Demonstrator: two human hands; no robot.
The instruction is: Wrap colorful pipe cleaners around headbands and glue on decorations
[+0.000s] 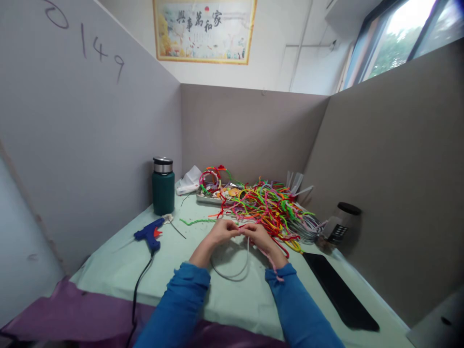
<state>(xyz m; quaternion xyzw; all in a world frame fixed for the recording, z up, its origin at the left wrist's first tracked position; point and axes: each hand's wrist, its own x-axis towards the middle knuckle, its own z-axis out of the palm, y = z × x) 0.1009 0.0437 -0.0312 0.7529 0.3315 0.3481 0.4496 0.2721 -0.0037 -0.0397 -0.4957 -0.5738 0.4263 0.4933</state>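
My left hand (223, 231) and my right hand (256, 234) meet over the middle of the table, fingers pinched close together. Between them they hold the upper part of a thin grey-white hoop (232, 279), whose lower loop hangs towards me. A pink pipe cleaner (272, 267) runs from the fingers of my right hand, its loose end trailing down by that wrist. Some pink or red fuzz shows at the fingertips, where the hoop and the pipe cleaner meet. How the pipe cleaner sits around the hoop is hidden by my fingers.
Behind my hands lies a tangled heap of coloured pipe cleaners (268, 203), beside a metal tray (210, 199) of small pieces. At the left are a blue glue gun (149, 235) and a green bottle (163, 191). A black slab (339, 290) and a clear jar (339, 227) are right.
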